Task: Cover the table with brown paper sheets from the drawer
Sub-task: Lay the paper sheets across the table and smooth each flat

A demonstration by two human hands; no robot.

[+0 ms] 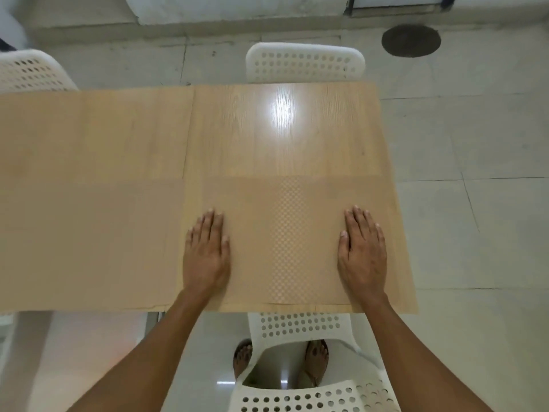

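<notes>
Wooden bench (285,129) seen from above, bare wood with a bright glare spot on its far right quarter. Brown paper sheet (282,242) lies flat on the near right quarter of the bench, its far edge running across the bench about midway, its near edge just short of the bench's near edge; a faint checkered patch shows down the sheet's middle. Left hand (206,254) flat on the sheet's left part, palm down, fingers extended and close together, gripping nothing. Right hand (362,251) flat on the sheet's right part, palm down, fingers extended, also gripping nothing, just pressing on paper. Hands well apart, the checkered patch between them. Left half of the bench is covered by more brown paper (89,188), a far piece and a near piece meeting along a faint seam; exact overlap cannot be told. White perforated chair (304,65) stands at the bench's far side, another chair (309,391) at the near side between the forearms, a third chair (29,71) at the far left corner. Sandalled feet (316,359) on the tiled floor (475,173) below the near edge. Dark round floor cover (411,40) beyond the far right corner.
</notes>
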